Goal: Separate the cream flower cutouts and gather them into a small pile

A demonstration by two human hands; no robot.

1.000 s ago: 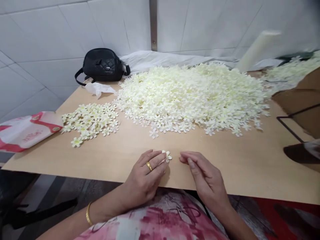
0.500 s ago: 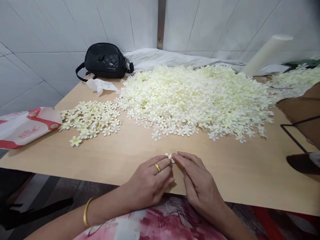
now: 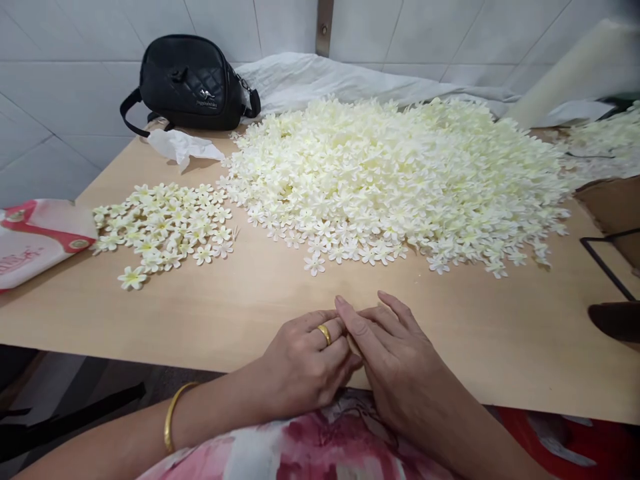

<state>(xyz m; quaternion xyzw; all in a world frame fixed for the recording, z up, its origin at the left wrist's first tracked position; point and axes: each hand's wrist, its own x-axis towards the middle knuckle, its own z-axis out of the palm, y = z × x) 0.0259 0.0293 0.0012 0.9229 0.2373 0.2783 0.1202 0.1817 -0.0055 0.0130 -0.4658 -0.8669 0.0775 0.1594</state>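
Observation:
My left hand (image 3: 313,363), with a gold ring and a bangle, is closed at the table's front edge, its fingertips pressed together. Over those fingertips reaches my right hand (image 3: 395,353), its fingers stretched out and apart, one fingertip touching the left fingers. What lies between the hands is hidden now. Beyond them spreads a large heap of white artificial flowers (image 3: 400,180). A smaller group of yellow-centred flowers (image 3: 167,227) lies to the left, with a single flower (image 3: 133,278) at its front.
A black bag (image 3: 190,83) stands at the back left, with a crumpled tissue (image 3: 183,148) in front. A red-and-white packet (image 3: 45,240) sits at the left edge. A pale roll (image 3: 565,73) leans at the back right. Brown cardboard (image 3: 615,213) and a black wire frame (image 3: 607,270) are at right.
The small white flower seen between my fingertips is now out of sight. My right hand has shifted over the left fingers, its fingers more spread. The view has tilted down and come closer.

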